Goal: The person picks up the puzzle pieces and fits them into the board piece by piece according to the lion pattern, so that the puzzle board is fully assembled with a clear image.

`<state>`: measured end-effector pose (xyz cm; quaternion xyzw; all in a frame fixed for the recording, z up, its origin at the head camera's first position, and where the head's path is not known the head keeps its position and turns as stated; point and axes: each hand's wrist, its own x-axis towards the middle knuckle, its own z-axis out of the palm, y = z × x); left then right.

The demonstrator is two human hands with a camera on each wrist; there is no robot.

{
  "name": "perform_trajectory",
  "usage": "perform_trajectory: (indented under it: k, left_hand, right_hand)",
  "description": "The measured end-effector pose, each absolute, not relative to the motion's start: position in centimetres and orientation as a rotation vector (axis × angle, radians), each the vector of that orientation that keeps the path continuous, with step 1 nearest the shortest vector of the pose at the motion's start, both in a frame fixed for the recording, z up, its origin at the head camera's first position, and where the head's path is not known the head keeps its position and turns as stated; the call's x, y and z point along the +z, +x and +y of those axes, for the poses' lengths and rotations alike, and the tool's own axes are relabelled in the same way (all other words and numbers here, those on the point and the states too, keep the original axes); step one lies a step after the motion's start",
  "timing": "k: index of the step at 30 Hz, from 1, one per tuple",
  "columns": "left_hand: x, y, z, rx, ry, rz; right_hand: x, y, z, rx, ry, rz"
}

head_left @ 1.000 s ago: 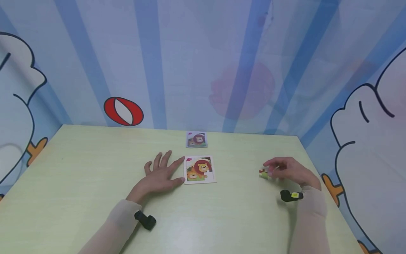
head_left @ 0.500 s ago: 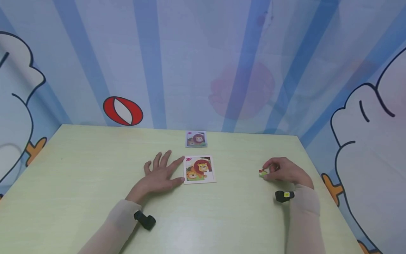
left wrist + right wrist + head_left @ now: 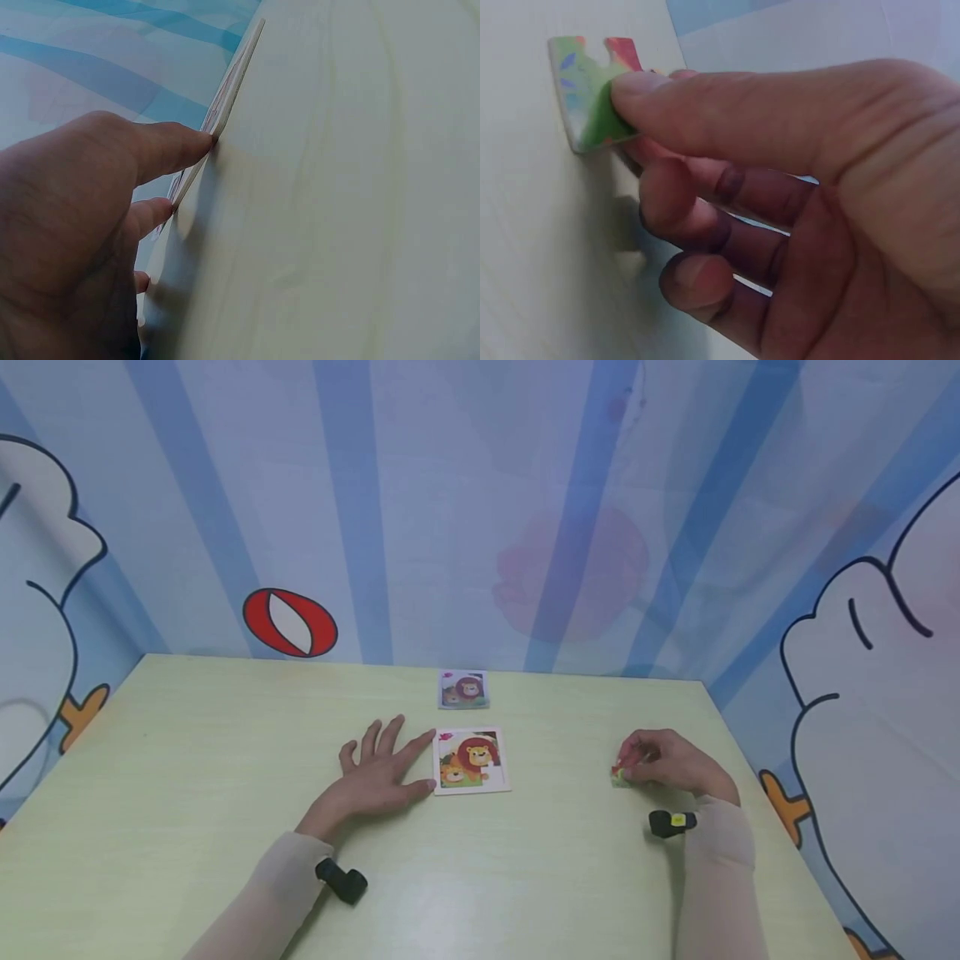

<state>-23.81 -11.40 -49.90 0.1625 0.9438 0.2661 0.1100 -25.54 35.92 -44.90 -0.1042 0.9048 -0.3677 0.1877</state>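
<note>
A small green and red jigsaw puzzle piece (image 3: pixel 589 97) is pinched between the thumb and fingers of my right hand (image 3: pixel 671 764). It is tilted close over the table at the right, and its notched edge shows in the right wrist view. My left hand (image 3: pixel 371 781) lies spread at the left side of a puzzle board (image 3: pixel 471 762) with a lion picture. Its thumb and index fingertips touch the board's edge (image 3: pixel 238 79). A pale gap shows at the picture's lower right corner.
A smaller lion picture card (image 3: pixel 463 690) lies behind the board, near the back edge of the pale table (image 3: pixel 225 727). A blue striped curtain (image 3: pixel 450 510) with cartoon shapes hangs behind and at both sides.
My right hand has shifted a little left and turned the puzzle piece, which is now tilted differently in its fingers. The left hand and the board have stayed in place.
</note>
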Motion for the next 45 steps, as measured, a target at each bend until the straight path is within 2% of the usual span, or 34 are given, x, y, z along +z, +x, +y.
perform_trajectory:
  k: [8, 21, 30, 45]
  left_hand:
    - [-48.9, -23.5, -11.3, 0.757, 0.479, 2.767]
    - [-48.4, -23.2, -11.2, 0.742, 0.468, 2.770]
    - [-50.0, -23.7, -11.4, 0.785, 0.477, 2.782]
    - [-48.5, -23.1, -11.2, 0.766, 0.473, 2.759]
  right_hand:
    - [-43.9, -25.6, 35.6, -1.166, -0.261, 2.485]
    - [-42.9, -25.7, 33.5, -1.387, -0.377, 2.511]
    - [-42.8, -25.8, 30.9, -1.493, -0.429, 2.568]
    - [-42.6, -25.8, 27.0, -1.538, -0.488, 2.519]
